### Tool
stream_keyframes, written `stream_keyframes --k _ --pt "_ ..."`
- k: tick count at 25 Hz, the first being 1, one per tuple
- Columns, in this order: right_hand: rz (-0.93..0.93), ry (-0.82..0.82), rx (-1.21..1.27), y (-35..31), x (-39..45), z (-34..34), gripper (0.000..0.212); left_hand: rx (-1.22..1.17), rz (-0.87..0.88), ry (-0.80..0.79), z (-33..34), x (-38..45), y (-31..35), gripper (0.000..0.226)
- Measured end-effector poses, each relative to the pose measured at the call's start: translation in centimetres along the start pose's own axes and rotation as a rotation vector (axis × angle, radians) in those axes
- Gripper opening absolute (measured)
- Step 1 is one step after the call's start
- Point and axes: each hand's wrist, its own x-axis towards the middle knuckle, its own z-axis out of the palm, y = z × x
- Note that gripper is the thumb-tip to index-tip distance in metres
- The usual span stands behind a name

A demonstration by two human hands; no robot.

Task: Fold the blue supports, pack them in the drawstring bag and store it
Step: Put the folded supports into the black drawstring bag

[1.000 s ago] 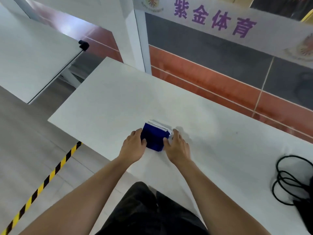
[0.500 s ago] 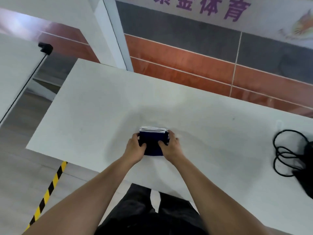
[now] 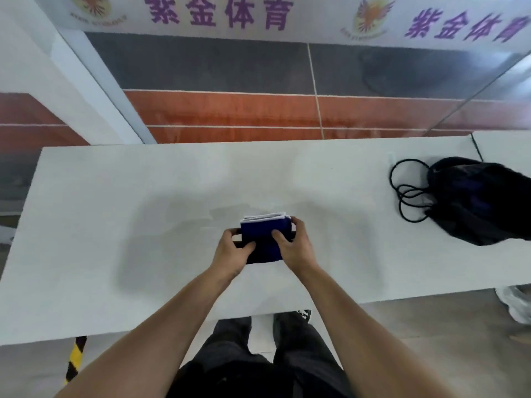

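The blue supports (image 3: 263, 229) form a small folded stack with white edges showing along the far side, at the middle of the white table (image 3: 115, 225). My left hand (image 3: 231, 254) grips the stack's left side, thumb on top. My right hand (image 3: 293, 245) grips the right side, thumb on top and fingers curled round the far edge. The stack looks raised a little off the table. The black drawstring bag (image 3: 474, 202) lies at the table's right end, its black cords (image 3: 408, 193) looped beside it toward me.
A glass wall with a purple-lettered banner (image 3: 218, 12) runs behind the table. The table's near edge is close to my legs. A yellow-black floor stripe (image 3: 75, 357) shows at the lower left, and a white object (image 3: 517, 305) lies on the floor at right.
My view has swung right, bringing the bag fully into sight. Both hands have closed more firmly round the folded stack, which now seems lifted slightly.
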Motion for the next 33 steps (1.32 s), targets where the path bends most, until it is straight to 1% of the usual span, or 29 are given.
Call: stream_keyframes --k 3,5,8,15,20,26,30,33 --pt "-0.008 0.076 0.142 0.9 -0.7 -3.7 0.052 0.04 0.12 -0.041 2.8 -0.9 2.7 0.05" --pt "-0.041 0.138 0.212 1.6 -1.2 -6.5 0.051 0.043 0.177 -0.062 5.2 -1.8 4.5 0.046" --pt "-0.061 0.191 0.3 3.2 -1.6 -10.9 0.054 0.012 0.208 -0.07 9.7 -3.6 6.3 0.039" --pt "-0.147 0.285 0.415 9.6 -3.3 -25.0 0.059 0.054 0.318 -0.085 24.9 -9.8 8.9 0.038" --pt "-0.223 0.319 0.378 13.4 -2.9 -34.9 0.063 0.077 0.371 -0.131 34.5 -12.8 11.1 0.04" --pt "-0.177 0.366 0.474 14.5 0.1 -42.4 0.068 0.116 0.442 -0.166 41.8 -12.0 15.0 0.038" --pt "-0.184 0.35 0.481 14.2 3.0 -46.3 0.05 0.117 0.463 -0.204 45.7 -9.5 17.2 0.037" --pt "-0.154 0.354 0.481 13.7 5.6 -49.1 0.049 0.141 0.475 -0.238 48.2 -7.4 19.2 0.037"
